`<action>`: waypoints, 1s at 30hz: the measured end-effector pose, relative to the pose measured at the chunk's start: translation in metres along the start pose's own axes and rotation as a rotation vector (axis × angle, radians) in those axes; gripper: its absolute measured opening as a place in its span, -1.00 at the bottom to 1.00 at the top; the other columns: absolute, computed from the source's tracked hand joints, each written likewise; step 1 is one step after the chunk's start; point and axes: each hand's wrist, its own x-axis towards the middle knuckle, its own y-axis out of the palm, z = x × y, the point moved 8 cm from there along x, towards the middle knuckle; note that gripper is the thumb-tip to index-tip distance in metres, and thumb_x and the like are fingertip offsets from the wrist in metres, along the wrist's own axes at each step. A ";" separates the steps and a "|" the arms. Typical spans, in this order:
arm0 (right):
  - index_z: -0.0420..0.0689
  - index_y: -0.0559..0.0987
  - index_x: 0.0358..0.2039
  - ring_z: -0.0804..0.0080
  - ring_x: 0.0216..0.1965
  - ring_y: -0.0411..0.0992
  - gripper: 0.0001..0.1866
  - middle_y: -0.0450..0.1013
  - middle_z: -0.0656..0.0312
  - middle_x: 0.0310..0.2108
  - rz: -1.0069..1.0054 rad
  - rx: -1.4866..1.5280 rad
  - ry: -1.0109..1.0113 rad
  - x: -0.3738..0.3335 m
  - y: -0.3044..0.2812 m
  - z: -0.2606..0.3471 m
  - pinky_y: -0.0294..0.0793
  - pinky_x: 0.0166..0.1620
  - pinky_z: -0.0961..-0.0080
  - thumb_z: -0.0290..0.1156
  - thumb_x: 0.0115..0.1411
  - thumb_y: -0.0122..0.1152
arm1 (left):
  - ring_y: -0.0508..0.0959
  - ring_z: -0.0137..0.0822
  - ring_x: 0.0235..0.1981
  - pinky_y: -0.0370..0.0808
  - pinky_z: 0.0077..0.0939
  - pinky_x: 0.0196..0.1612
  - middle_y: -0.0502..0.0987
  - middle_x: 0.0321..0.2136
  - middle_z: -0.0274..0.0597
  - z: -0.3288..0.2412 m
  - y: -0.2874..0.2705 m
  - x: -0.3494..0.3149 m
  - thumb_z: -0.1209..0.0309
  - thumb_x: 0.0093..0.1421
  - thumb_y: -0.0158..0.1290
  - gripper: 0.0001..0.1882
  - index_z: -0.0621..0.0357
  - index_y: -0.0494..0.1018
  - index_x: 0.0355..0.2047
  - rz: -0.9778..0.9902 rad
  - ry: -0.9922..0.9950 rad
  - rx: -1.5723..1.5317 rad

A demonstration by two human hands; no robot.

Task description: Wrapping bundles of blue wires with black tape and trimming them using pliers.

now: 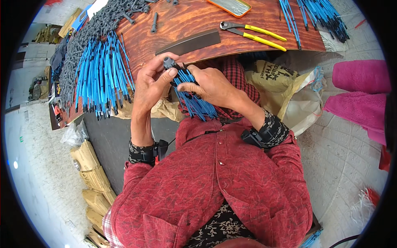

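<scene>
The left hand (148, 84) and the right hand (213, 86) meet just in front of the counter (136, 31), over the person's lap. A grey plastic fitting (168, 63) sits at the left fingertips, with a bundle of thin blue rods with black ends (194, 103) leading away from it toward 5 o'clock; the bundle's long axis runs roughly 11 to 5. The left hand is nearer the fitting, the right lying at 4 o'clock from it.

The left thumb and index finger are pinched on the fitting, the other fingers curled. The right thumb presses across the bundle's upper part; how tightly the fingers behind it close, I cannot tell.

From the fitting, more blue rods (101, 74) lie at 9 o'clock, 1 loose grey fitting (155, 22) near 12, and yellow-handled pincers (264, 36) between 2 and 3.
</scene>
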 end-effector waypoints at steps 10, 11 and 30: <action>-0.23 0.48 -0.25 -0.22 -0.44 0.50 -0.59 0.50 -0.12 -0.55 0.049 0.022 -0.019 0.003 0.001 -0.007 0.43 -0.37 -0.06 -0.07 0.42 0.02 | 0.60 -0.39 -0.06 0.49 -0.48 0.06 0.63 -0.12 -0.20 -0.001 -0.002 -0.005 0.45 0.24 0.25 -0.63 0.24 0.52 0.04 0.097 0.034 -0.104; -0.21 0.48 -0.25 -0.21 -0.45 0.49 -0.58 0.49 -0.10 -0.56 0.087 0.020 -0.026 0.004 0.002 -0.007 0.42 -0.36 -0.06 -0.05 0.43 -0.01 | 0.60 -0.38 -0.06 0.49 -0.46 0.07 0.62 -0.11 -0.19 0.001 -0.003 -0.004 0.43 0.23 0.27 -0.62 0.24 0.52 0.04 0.126 0.048 -0.096; -0.24 0.48 -0.25 -0.13 -0.46 0.50 -0.61 0.44 -0.07 -0.61 0.238 0.118 0.107 0.004 -0.004 -0.005 0.41 -0.33 0.00 -0.10 0.44 -0.02 | 0.57 -0.44 -0.05 0.48 -0.54 0.02 0.62 -0.07 -0.17 0.008 0.005 -0.005 0.37 0.28 0.25 -0.52 0.24 0.47 0.17 0.036 0.003 -0.149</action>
